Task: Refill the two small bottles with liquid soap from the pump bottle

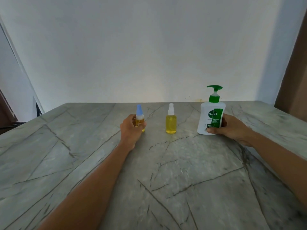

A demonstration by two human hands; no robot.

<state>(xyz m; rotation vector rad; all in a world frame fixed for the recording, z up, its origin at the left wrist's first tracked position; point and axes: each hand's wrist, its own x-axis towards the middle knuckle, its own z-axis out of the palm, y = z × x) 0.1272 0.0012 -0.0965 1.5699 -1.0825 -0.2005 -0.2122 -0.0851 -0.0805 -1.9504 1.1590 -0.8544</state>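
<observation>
Three bottles stand upright in a row near the far side of the grey marble table [99, 163]. My left hand [130, 128] grips the small bottle with the blue cap [139, 119], which holds amber liquid. To its right a small bottle with a white spray cap [171, 121] stands alone, filled with yellow liquid. My right hand [232, 127] grips the white pump bottle with a green pump and green label [210, 116] low on its body, thumb across the front.
A white wall rises right behind the table's far edge. A brown door or panel [294, 80] stands at the far right. Dark objects sit beyond the table's left corner [10, 113].
</observation>
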